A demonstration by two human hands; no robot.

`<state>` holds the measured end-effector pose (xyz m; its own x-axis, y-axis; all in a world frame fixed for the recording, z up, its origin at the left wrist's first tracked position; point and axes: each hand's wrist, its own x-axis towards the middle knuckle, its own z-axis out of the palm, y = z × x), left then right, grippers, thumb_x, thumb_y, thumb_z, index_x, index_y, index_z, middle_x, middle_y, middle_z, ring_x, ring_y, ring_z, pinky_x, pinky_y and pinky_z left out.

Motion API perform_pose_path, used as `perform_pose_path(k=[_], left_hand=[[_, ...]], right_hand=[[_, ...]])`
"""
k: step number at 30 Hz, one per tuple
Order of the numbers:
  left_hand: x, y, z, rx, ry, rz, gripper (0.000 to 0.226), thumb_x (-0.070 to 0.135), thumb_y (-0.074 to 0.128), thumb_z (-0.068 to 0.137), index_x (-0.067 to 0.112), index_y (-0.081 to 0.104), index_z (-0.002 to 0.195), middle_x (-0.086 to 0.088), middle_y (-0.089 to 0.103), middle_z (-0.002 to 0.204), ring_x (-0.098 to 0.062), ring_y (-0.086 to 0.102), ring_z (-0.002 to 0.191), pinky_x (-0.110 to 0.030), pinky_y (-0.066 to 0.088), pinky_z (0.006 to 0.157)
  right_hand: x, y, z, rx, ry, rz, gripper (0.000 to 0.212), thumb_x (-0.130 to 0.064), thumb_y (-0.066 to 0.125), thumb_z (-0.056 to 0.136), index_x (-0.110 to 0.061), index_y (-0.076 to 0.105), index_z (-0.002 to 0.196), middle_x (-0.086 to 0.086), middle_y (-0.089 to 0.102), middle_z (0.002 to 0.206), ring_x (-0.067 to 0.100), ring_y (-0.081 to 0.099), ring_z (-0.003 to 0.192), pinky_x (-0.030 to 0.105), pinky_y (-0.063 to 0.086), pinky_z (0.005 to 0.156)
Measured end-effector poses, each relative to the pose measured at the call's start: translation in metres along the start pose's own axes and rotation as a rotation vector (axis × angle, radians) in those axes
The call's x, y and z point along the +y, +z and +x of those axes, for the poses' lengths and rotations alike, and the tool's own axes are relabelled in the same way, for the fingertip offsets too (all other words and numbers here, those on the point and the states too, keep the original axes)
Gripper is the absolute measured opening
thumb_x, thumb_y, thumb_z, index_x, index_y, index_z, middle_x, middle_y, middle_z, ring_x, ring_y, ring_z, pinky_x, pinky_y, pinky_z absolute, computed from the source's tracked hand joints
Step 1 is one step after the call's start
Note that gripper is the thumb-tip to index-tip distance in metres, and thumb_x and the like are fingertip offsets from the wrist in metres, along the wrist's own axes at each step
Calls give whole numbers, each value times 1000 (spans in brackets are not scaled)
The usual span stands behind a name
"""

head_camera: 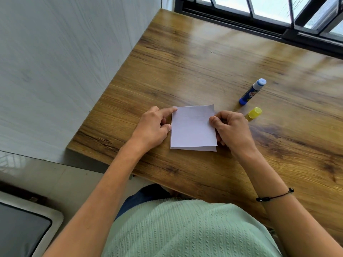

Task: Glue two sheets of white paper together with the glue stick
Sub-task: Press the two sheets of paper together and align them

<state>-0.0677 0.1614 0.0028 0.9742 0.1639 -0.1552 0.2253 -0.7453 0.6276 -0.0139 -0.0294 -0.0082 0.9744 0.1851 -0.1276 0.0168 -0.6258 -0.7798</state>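
Seen from above, a person sits at a wooden table [204, 67] that fills the centre and right of the frame. Two white sheets [193, 128] lie stacked just below the middle, the top sheet slightly askew so the lower one shows along the bottom edge.

The left hand [154, 127] rests at the sheets' left edge, index finger stretched to the upper left corner and thumb touching the side; it presses rather than grasps. The right hand [232, 127] is curled at the right edge, thumb on top of the paper and fingers tucked beside or under it; whether it pinches one sheet or both cannot be told.

To the right of centre the glue stick [252, 91] lies uncapped, blue body with a pale tip pointing to the upper right. Its yellow cap [255, 112] sits just below it, close beside the right hand. Neither touches the paper.

A black cord bracelet [274, 196] circles the right wrist. A pale grey wall [65, 62] fills the upper left, a dark-framed window [278, 13] the upper right. A light green knitted top [185, 229] fills the bottom centre.
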Motion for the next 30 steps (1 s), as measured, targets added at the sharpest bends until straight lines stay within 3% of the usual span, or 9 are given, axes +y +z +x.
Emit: perform_pose_path(k=[14, 20, 22, 25, 28, 30], left_hand=[[1, 2, 1, 4, 4, 52, 53, 17, 57, 87, 27, 40, 136, 1, 41, 95, -11, 43, 83, -20, 34, 78], [2, 4, 3, -27, 7, 115, 56, 21, 57, 86, 25, 36, 138, 1, 38, 97, -15, 43, 86, -24, 37, 84], [3, 4, 4, -50, 5, 147, 59, 24, 59, 85, 25, 34, 139, 0, 37, 97, -19, 46, 92, -28, 39, 88], [6, 4, 5, -109, -9, 225, 69, 29, 63, 82, 25, 29, 141, -5, 41, 108, -26, 47, 108, -33, 38, 94], [8, 6, 4, -141, -11, 314, 76, 32, 66, 80, 25, 23, 142, -8, 41, 120, -27, 45, 113, -35, 39, 94], [9, 6, 4, -141, -3, 347, 78, 33, 66, 79, 25, 23, 142, -9, 41, 121, -27, 45, 113, -36, 40, 93]], right_hand=[[-4, -1, -2, 6, -18, -20, 17, -26, 53, 90, -14, 63, 84, -3, 57, 68, 10, 53, 56, 21, 39, 46], [-8, -2, -3, 7, -14, -42, 17, -24, 54, 90, -12, 63, 81, 3, 61, 72, 19, 57, 62, 31, 48, 53], [-8, -3, -4, 13, -16, -42, 16, -24, 55, 90, -13, 63, 82, 4, 62, 74, 17, 58, 61, 28, 48, 51], [-7, -3, -6, 19, -17, -33, 12, -23, 57, 88, -13, 64, 85, 6, 65, 76, 14, 58, 59, 24, 45, 47], [-8, -5, -8, 22, -16, -24, 14, -22, 62, 85, -13, 62, 96, 6, 64, 77, 20, 61, 67, 34, 53, 60], [-8, -5, -11, 36, -34, -30, 24, -20, 64, 83, -13, 58, 106, 0, 60, 73, 14, 58, 67, 29, 50, 61]])
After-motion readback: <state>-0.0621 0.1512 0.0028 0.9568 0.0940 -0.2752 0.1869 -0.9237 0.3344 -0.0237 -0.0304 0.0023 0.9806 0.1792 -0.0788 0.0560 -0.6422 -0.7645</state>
